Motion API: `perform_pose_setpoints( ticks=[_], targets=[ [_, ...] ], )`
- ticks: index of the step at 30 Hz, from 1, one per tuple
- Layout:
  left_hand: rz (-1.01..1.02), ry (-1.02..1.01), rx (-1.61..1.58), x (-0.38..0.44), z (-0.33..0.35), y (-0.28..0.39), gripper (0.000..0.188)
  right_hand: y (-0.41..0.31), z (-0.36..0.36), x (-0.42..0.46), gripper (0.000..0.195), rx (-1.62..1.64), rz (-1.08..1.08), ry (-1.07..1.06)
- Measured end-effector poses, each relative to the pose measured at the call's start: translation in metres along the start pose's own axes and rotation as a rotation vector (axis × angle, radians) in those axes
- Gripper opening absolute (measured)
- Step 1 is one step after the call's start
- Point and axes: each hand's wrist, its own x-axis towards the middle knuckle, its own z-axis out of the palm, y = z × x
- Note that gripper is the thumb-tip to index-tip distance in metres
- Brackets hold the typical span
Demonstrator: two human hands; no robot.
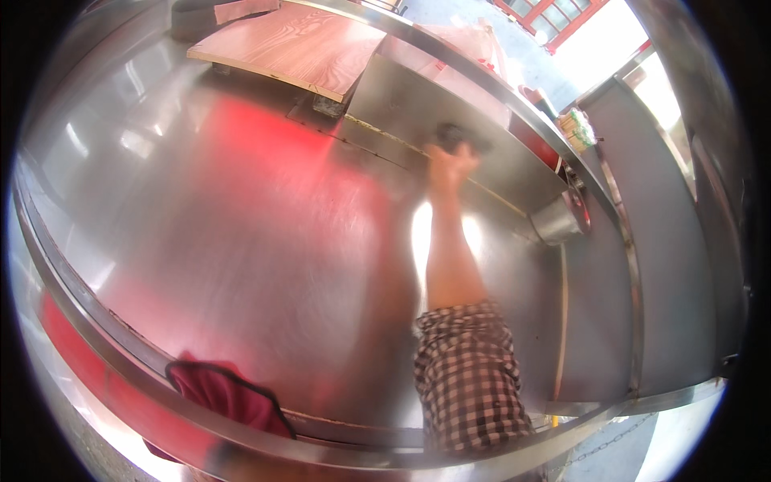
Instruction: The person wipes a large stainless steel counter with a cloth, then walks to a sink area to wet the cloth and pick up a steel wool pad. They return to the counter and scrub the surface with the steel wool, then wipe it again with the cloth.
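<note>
My right hand [450, 164] reaches out over the stainless steel surface [289, 241], its fingers on a dark, blurred object [456, 137], perhaps a scouring pad. The object lies against the upright metal panel [409, 99] at the far side. The forearm is bare below a rolled checked sleeve. My left hand is out of view. At the near edge, a dark red cloth [232, 394] with a black border hangs over the metal rim.
A wood-grain board [295, 45] rests at the far left, raised on small supports. To the right of the panel stands a metal container [557, 220]. Bundled sticks [577, 129] sit beyond the far rim [482, 75]. Grey metal panels [656, 241] rise at the right.
</note>
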Motion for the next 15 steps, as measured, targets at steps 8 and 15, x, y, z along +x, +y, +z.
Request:
perform_pose_setpoints(
  ticks=[8, 15],
  targets=[
    [0.027, 0.014, -0.001, 0.000, 0.004, -0.005, 0.052, 0.078, -0.053, 0.045, 0.026, 0.721, -0.094, 0.115],
    [-0.001, 0.004, 0.032, 0.001, 0.004, -0.001, 0.055, 0.001, -0.031, 0.013, 0.066, 0.106, -0.133, 0.033]
  ],
)
